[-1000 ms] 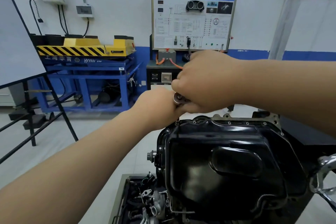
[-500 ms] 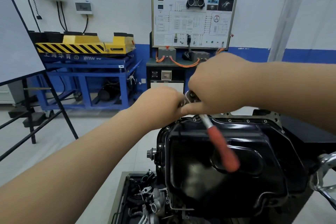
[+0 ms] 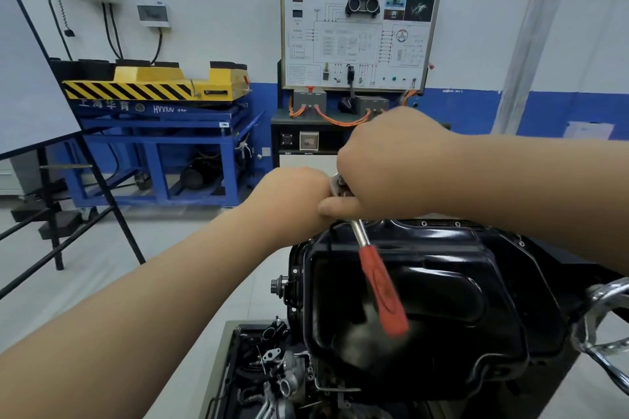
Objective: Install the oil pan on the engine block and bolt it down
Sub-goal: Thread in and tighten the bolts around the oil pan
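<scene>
A glossy black oil pan [image 3: 442,299] sits on the upturned engine block [image 3: 289,381], with small bolts showing along its far flange [image 3: 439,223]. A ratchet wrench [image 3: 377,275] with a chrome shank and red handle stands over the pan's far left corner, its handle slanting down toward me. My right hand [image 3: 391,167] grips the ratchet's head from above. My left hand [image 3: 292,201] is curled beside the head at the same corner; what its fingers hold is hidden. The bolt under the tool is hidden.
A blue steel cart [image 3: 163,146] carrying a yellow striped unit stands at the left. A wiring training board [image 3: 357,34] on a black cabinet stands behind the engine. A whiteboard easel [image 3: 41,160] leans at far left. A chrome stand handle [image 3: 602,326] juts in at right.
The ratchet's red handle, out of sight a second ago, has swung into view over the pan. My right hand has shifted slightly right and back; my left hand stays at the corner.
</scene>
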### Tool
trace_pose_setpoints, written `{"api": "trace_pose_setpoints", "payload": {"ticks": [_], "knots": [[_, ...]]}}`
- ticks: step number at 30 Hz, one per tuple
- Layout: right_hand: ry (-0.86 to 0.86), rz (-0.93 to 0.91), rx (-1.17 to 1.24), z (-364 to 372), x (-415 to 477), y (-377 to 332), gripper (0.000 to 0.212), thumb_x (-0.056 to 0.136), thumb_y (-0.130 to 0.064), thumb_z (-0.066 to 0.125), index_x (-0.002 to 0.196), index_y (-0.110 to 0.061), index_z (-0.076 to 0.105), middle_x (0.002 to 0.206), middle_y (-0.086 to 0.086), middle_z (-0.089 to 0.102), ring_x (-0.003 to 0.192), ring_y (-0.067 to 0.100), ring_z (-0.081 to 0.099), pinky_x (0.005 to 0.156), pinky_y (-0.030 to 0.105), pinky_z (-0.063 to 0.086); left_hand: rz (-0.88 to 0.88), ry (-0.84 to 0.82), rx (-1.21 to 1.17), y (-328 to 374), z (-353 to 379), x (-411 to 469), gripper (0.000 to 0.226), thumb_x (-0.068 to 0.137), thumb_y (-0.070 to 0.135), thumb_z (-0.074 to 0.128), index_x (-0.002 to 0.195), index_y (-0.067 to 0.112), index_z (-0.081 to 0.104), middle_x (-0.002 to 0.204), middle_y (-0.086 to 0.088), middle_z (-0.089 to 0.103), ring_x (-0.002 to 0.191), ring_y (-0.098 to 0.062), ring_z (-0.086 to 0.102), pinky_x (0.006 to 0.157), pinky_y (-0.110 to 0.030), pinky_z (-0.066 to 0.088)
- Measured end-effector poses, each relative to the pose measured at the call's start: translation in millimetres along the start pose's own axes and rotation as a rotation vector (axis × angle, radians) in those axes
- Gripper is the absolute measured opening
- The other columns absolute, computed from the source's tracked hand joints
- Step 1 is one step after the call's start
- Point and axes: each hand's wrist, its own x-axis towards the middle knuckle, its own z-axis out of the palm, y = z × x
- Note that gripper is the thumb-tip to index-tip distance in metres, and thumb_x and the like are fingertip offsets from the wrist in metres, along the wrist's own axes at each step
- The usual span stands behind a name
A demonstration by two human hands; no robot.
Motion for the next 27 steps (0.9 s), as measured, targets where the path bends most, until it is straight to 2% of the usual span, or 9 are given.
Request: {"api": "trace_pose_setpoints", "payload": {"ticks": [2,4,7,10,14,18,21,24,27], "knots": [[0.033,-0.081,-0.051,0.6,0.1,-0.2,0.041,0.091,-0.046,0.043,0.061,-0.017,0.047,0.065,-0.004,0.049,0.057,0.019,0.048,0.053,0.030,0.040,0.048,0.033,-0.070,0.3,-0.8,-2.1,0.039,0.092,0.037,0.032,0.058,0.018,0.033,0.055,0.004,0.036,0.057,-0.023,0.041,0.044,-0.028,0.023],[0.095,-0.262,-0.182,-0.4,0.9,7.2,0.013,0.091,-0.027,0.045,0.086,-0.020,0.055,0.088,-0.004,0.055,0.085,0.022,0.053,0.075,0.036,0.044,0.134,0.101,-0.062,-1.4,-0.3,-2.8,0.044,0.096,0.037,0.031,0.056,0.018,0.033,0.054,0.005,0.034,0.057,-0.022,0.038,0.046,-0.030,0.022],[0.109,-0.318,-0.237,-4.2,3.8,18.3,0.013,0.090,-0.021,0.048,0.101,-0.025,0.054,0.102,-0.005,0.052,0.100,0.021,0.047,0.087,0.035,0.037,0.143,0.137,0.063,-2.4,0.2,-3.2,0.049,0.095,0.045,0.028,0.063,0.014,0.051,0.061,0.000,0.044,0.061,-0.020,0.037,0.047,-0.029,0.020],[0.056,-0.187,-0.233,-6.3,4.6,7.8,0.025,0.092,-0.041,0.044,0.082,-0.021,0.057,0.082,-0.004,0.054,0.083,0.021,0.053,0.078,0.036,0.041,-0.009,0.138,0.021,-0.1,-2.3,-3.0,0.051,0.087,0.057,0.018,0.054,0.021,0.033,0.054,0.006,0.036,0.051,-0.018,0.037,0.044,-0.026,0.018],[-0.088,0.078,0.045,-8.1,1.9,-3.1,0.052,0.091,-0.057,0.037,0.057,-0.018,0.040,0.059,-0.001,0.040,0.053,0.017,0.041,0.050,0.028,0.031,-0.131,0.032,-0.042,5.5,-0.6,-1.6,0.032,0.089,0.025,0.036,0.058,0.020,0.029,0.057,0.004,0.038,0.051,-0.019,0.037,0.046,-0.026,0.022],[0.066,-0.241,-0.208,-2.8,1.8,13.8,0.011,0.092,-0.027,0.044,0.091,-0.021,0.054,0.090,-0.007,0.051,0.095,0.020,0.047,0.085,0.036,0.041,0.022,0.119,-0.029,6.5,-1.5,-4.4,0.042,0.097,0.038,0.034,0.060,0.021,0.028,0.057,0.006,0.033,0.055,-0.021,0.038,0.047,-0.029,0.026],[0.097,-0.304,-0.217,-1.8,2.0,22.1,0.014,0.090,-0.024,0.046,0.101,-0.026,0.054,0.104,-0.007,0.052,0.104,0.020,0.045,0.096,0.036,0.035,0.036,0.135,0.038,7.2,-2.7,-4.3,0.037,0.094,0.043,0.030,0.075,0.018,0.049,0.064,0.004,0.039,0.066,-0.025,0.050,0.049,-0.028,0.029],[0.072,-0.172,-0.222,-0.5,2.2,10.7,0.032,0.089,-0.046,0.039,0.073,-0.022,0.052,0.081,-0.004,0.054,0.082,0.021,0.051,0.081,0.038,0.041,-0.091,0.082,0.023,8.2,-3.6,-3.3,0.046,0.090,0.053,0.023,0.062,0.020,0.038,0.058,0.005,0.038,0.057,-0.022,0.043,0.045,-0.026,0.021],[-0.059,0.017,0.041,-1.9,0.3,3.0,0.051,0.087,-0.058,0.037,0.054,-0.019,0.036,0.060,-0.002,0.046,0.056,0.018,0.044,0.056,0.032,0.039,-0.166,-0.005,-0.005,9.0,-1.5,-2.1,0.034,0.091,0.032,0.037,0.059,0.020,0.034,0.059,0.003,0.041,0.050,-0.017,0.039,0.045,-0.025,0.024]]}}
